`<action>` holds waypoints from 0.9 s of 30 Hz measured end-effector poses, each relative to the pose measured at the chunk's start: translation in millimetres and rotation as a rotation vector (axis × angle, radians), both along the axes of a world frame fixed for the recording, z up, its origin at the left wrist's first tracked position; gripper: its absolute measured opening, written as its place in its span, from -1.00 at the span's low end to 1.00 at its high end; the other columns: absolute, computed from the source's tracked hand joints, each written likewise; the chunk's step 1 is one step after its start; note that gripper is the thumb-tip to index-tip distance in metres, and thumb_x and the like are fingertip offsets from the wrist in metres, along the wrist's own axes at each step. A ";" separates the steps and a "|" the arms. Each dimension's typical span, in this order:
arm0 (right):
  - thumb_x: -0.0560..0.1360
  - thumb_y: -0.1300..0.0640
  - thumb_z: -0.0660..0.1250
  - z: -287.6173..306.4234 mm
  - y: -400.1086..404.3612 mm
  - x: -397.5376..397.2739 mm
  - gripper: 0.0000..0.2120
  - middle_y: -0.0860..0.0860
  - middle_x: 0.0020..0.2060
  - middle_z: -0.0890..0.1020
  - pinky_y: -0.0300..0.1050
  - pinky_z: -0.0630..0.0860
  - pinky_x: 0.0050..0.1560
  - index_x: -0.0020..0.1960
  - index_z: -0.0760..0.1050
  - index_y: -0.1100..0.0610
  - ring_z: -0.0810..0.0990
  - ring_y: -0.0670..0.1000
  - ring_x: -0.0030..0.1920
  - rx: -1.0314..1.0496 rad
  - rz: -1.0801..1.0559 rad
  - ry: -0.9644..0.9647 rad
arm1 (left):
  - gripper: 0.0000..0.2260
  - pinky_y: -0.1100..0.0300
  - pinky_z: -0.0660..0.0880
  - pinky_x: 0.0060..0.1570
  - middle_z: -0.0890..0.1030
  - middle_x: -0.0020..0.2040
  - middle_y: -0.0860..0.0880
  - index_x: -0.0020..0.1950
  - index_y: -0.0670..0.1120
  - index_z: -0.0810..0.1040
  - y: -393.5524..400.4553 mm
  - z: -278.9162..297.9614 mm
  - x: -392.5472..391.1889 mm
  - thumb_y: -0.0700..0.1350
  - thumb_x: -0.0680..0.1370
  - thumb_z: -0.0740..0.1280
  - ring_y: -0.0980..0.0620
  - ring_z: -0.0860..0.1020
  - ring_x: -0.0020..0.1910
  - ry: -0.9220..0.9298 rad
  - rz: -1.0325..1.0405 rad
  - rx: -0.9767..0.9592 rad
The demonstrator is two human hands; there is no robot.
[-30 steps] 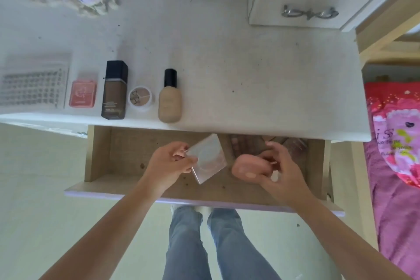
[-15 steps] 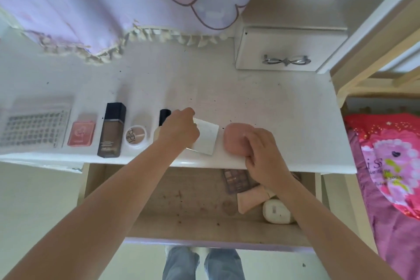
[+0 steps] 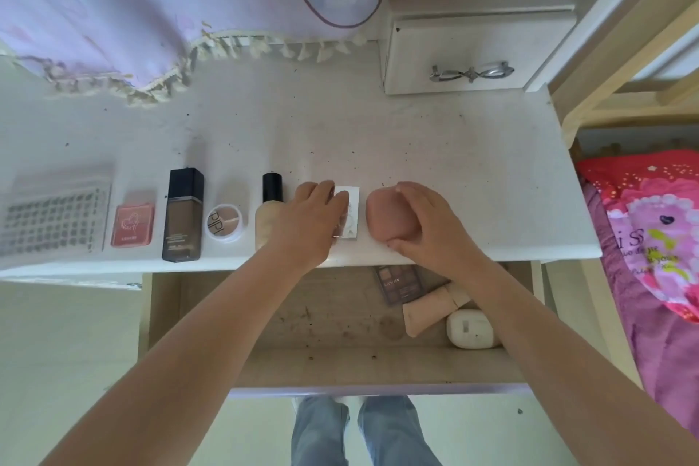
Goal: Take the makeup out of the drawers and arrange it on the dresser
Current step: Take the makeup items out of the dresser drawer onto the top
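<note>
Hands on dresser (image 3: 416,147): L hand (image 3: 316,217) grip curled on white compact (image 3: 350,214); R hand (image 3: 427,223) grip wraps pink case (image 3: 384,214).

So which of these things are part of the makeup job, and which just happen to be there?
Job: left hand on white square compact; right hand gripping pink rounded sponge; brown eyeshadow palette in open wooden drawer.

Lying about: lilac fringed cloth; pink bedding.
</note>
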State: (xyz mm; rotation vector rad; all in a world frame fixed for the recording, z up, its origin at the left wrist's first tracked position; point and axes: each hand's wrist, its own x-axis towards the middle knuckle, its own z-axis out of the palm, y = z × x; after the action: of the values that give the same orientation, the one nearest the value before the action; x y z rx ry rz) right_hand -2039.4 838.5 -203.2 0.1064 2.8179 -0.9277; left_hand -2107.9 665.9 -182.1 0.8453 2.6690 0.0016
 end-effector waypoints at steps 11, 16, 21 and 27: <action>0.35 -0.01 0.37 4.3 -3.2 13.5 -0.59 0.17 -0.01 0.57 -0.31 0.27 0.12 0.04 0.51 0.28 0.44 -0.01 0.04 -0.046 -0.078 0.264 | -0.60 0.06 0.40 0.24 0.39 0.35 -0.19 0.30 -0.19 0.41 -9.9 4.6 21.7 -0.15 0.48 0.35 -0.19 0.36 0.34 0.098 -0.009 0.147; 0.52 0.05 0.05 -20.2 9.3 88.0 -0.66 0.18 -0.30 0.57 -0.24 0.32 -0.22 -0.18 0.47 0.27 0.57 0.05 -0.28 0.077 -0.075 -0.010 | -0.71 0.20 0.50 -0.25 0.63 -0.18 -0.11 -0.03 -0.18 0.56 -8.2 -30.5 85.8 -0.10 0.40 0.14 -0.05 0.57 -0.19 0.051 -0.142 0.422; 0.58 0.23 0.07 -47.3 37.8 128.0 -0.73 0.19 0.22 0.44 -0.12 0.35 0.14 0.27 0.27 0.26 0.47 0.13 0.19 0.245 0.043 -0.685 | -0.62 0.07 0.39 0.15 0.40 0.28 -0.15 0.39 -0.15 0.25 26.5 -89.4 118.3 -0.11 0.58 0.13 -0.14 0.39 0.25 -0.460 -0.088 -0.020; 0.55 0.16 0.11 -80.6 53.9 126.5 -0.58 0.15 0.35 0.26 -0.01 0.30 0.26 0.39 0.14 0.21 0.28 0.15 0.33 0.488 0.074 -0.661 | -0.59 0.02 0.37 0.20 0.32 0.32 -0.19 0.41 -0.17 0.22 87.1 -127.3 123.6 -0.11 0.58 0.17 -0.17 0.32 0.30 -0.422 -0.024 -0.051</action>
State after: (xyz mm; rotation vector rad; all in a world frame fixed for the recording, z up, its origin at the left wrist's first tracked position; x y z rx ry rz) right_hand -1913.0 892.4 -283.9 0.3031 2.3270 -0.1187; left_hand -1984.3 753.0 -309.4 0.7634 2.2548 0.0945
